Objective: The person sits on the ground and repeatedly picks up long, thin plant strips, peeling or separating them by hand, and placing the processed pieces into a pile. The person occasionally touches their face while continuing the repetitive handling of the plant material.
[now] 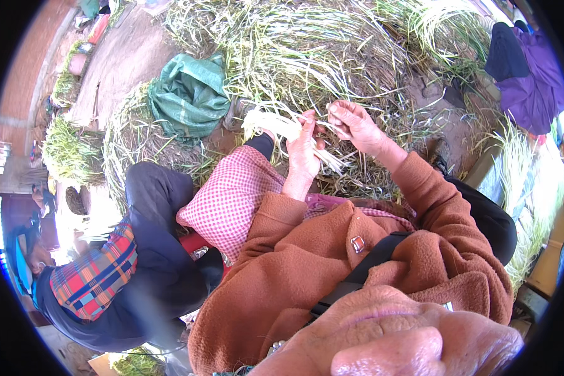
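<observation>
My left hand (pixel 305 145) is closed around a bundle of pale, thin plant stalks (pixel 272 123), whose white ends stick out below the palm towards the lower right. Just to its right, my right hand (pixel 355 123) is raised with thumb and fingertips pinched together at one or a few thin strands; how many cannot be told. Both hands are over my lap, where a pink checked cloth (pixel 228 197) covers one leg. Behind the hands spreads a large heap of long green and whitish stalks (pixel 301 47).
A green woven sack (pixel 188 94) lies beyond my left knee. A co-worker in a plaid vest (pixel 98 270) sits close at the left. Purple cloth (pixel 533 80) is at the upper right, above more pale stalks (pixel 517 174). A grassy bundle (pixel 70 150) stands far left.
</observation>
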### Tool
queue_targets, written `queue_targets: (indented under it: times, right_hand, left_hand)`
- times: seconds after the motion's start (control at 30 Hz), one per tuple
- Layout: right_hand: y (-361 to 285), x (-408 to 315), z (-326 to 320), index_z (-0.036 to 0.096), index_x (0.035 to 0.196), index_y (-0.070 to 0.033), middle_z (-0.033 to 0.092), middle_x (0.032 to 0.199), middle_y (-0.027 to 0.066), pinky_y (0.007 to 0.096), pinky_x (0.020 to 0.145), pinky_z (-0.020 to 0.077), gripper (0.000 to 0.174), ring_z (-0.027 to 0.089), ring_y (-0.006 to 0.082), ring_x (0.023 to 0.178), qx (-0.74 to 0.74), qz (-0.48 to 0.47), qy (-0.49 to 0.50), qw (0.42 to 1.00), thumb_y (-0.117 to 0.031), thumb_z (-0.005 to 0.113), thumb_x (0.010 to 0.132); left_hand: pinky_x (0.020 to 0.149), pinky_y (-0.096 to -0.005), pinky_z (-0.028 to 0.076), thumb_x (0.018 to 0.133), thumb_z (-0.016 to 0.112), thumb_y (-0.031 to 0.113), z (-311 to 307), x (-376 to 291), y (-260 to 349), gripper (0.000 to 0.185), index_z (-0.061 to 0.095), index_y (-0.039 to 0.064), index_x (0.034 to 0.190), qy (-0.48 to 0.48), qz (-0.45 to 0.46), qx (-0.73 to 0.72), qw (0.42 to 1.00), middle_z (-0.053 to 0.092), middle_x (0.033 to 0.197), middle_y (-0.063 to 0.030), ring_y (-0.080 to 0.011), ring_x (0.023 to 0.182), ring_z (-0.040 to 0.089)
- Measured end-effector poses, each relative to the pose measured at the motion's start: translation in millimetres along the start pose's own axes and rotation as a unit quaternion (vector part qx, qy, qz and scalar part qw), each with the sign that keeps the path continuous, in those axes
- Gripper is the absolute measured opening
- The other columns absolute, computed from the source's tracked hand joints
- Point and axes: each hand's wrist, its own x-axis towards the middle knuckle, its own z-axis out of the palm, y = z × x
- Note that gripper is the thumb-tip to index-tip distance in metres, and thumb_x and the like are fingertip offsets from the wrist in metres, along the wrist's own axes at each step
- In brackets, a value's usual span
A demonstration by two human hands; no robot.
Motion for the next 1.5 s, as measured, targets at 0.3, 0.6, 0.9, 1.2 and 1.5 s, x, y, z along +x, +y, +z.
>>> queue_targets:
  times: [0.3, 0.6, 0.9, 1.2, 1.5]
  right_hand:
    - [-119.5, -35.7, -18.2, 0.053, 0.077, -0.009, 0.049, 0.069, -0.0025, 0.0181, 0.039, 0.0293, 0.018, 0.038, 0.0045, 0.05, 0.388, -0.11, -0.139, 0.904, -0.018, 0.052, 0.093]
    - [-119.3, -25.6, -95.3, 0.066, 0.093, -0.007, 0.063, 0.078, 0.006, 0.03, 0.068, 0.0495, 0.029, 0.059, 0.017, 0.077, -0.628, -0.147, 0.325, 0.691, -0.035, 0.06, 0.089]
    - [19.9, 4.1, -36.7, 0.066, 0.093, -0.006, 0.067, 0.077, 0.0047, 0.0314, 0.071, 0.0514, 0.042, 0.063, 0.0142, 0.068, -0.467, 0.086, -0.191, 0.859, -0.047, 0.056, 0.089]
    - [10.1, 57.9, -141.2, 0.059, 0.109, -0.009, 0.063, 0.109, 0.0082, 0.0373, 0.081, 0.0487, 0.026, 0.059, 0.0218, 0.098, -0.793, 0.001, 0.141, 0.593, -0.026, 0.043, 0.096]
    - [25.6, 45.7, -161.4, 0.058, 0.087, -0.007, 0.063, 0.081, 0.0096, 0.0407, 0.072, 0.0496, 0.018, 0.063, 0.0283, 0.078, -0.808, -0.035, 0.051, 0.587, -0.023, 0.049, 0.091]
  left_hand:
    - [0.043, -0.0215, 0.04, 0.087, 0.063, 0.011, -16.4, 14.3, -3.0, 0.021, 0.059, 0.005, 0.107, 0.085, 0.029, 0.045, 0.995, 0.061, 0.088, -0.0033, -0.0116, 0.068, 0.059]
    - [0.042, -0.0204, 0.039, 0.087, 0.065, 0.013, -14.1, 15.7, -8.5, 0.017, 0.062, 0.005, 0.101, 0.09, 0.058, 0.071, 0.992, 0.061, 0.083, -0.0026, -0.0104, 0.067, 0.059]
    - [0.072, -0.0303, 0.048, 0.09, 0.062, 0.024, -14.4, 14.8, -5.1, 0.028, 0.056, 0.005, 0.109, 0.031, 0.081, 0.045, 0.995, 0.057, 0.091, -0.0028, -0.0163, 0.083, 0.059]
    - [0.065, -0.032, 0.045, 0.092, 0.057, 0.034, -13.7, 15.2, 16.7, 0.029, 0.05, 0.01, 0.106, -0.02, 0.109, -0.057, 0.992, 0.046, 0.075, 0.002, -0.014, 0.068, 0.048]
    - [0.045, -0.0207, 0.034, 0.097, 0.049, 0.027, -29.6, 22.0, 9.7, 0.024, 0.056, 0.006, 0.105, -0.09, -0.037, -0.234, 0.967, 0.041, 0.061, 0.0045, -0.0066, 0.049, 0.037]
